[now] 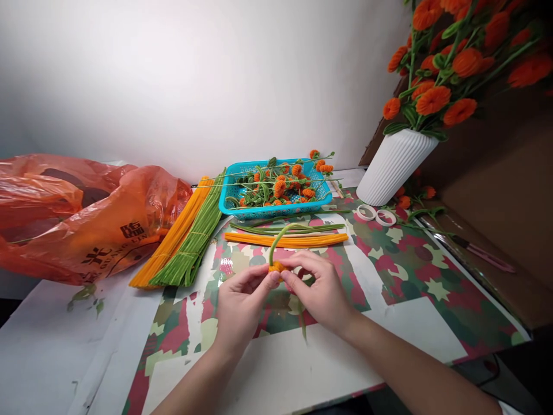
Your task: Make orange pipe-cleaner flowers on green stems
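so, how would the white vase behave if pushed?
The white vase would probably tip fairly easily if pushed high: the orange flowers spread well beyond its mouth, and its base looks narrower than its top. It's ribbed all round the visible side, so likely not very slippery. Weight I can't judge.

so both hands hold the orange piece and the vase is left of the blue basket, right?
No: the vase is right of the blue basket, per the head view. The left hand and right hand do hold the orange piece.

Printed in black on orange-red plastic bag (147, 199) | readable: "光", "GUANG LIN" | otherwise too stylised or creased to read
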`<state>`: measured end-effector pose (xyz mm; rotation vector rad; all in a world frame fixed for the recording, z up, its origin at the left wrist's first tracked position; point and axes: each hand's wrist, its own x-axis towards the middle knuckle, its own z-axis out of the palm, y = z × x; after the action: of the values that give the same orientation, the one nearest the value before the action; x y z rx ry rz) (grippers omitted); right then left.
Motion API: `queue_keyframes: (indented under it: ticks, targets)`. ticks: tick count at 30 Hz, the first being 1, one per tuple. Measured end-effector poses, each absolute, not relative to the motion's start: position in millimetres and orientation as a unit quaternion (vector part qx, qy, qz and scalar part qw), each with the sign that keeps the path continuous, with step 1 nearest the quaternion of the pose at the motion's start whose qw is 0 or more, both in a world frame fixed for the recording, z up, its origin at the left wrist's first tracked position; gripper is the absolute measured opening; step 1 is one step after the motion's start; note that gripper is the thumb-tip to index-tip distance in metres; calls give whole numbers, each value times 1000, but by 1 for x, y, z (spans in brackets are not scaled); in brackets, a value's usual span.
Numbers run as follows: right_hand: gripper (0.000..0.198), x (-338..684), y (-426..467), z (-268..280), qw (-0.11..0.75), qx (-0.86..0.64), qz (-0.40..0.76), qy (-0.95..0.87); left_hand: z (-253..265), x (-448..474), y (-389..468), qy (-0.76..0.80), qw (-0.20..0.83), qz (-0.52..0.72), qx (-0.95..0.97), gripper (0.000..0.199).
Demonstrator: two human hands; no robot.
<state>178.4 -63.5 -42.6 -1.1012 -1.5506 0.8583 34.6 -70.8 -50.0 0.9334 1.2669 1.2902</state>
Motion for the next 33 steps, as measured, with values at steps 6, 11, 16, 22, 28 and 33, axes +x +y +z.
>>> queue_keyframes:
  ticks: [6,11,16,22,28,33]
  targets:
    - [26,180,-62,-46,463,-449,122,-755,-53,37,-67,476,616,517,355,26]
    - [18,179,-64,-54,418,-451,49,-787,-53,35,-68,469,653,485,344,36]
    - [14,179,-64,-58,360,-457,31,-813,-54,33,-68,483,640,487,347,37]
    - [20,183,-61,-54,348,-465,54,-812,-55,31,-65,494,633,491,338,45]
    - [13,204,-51,-39,362,-466,166,-790,-51,25,-60,528,583,548,286,43]
    - [31,206,-51,-35,391,-418,299,-763,-53,25,-60,539,563,554,292,37]
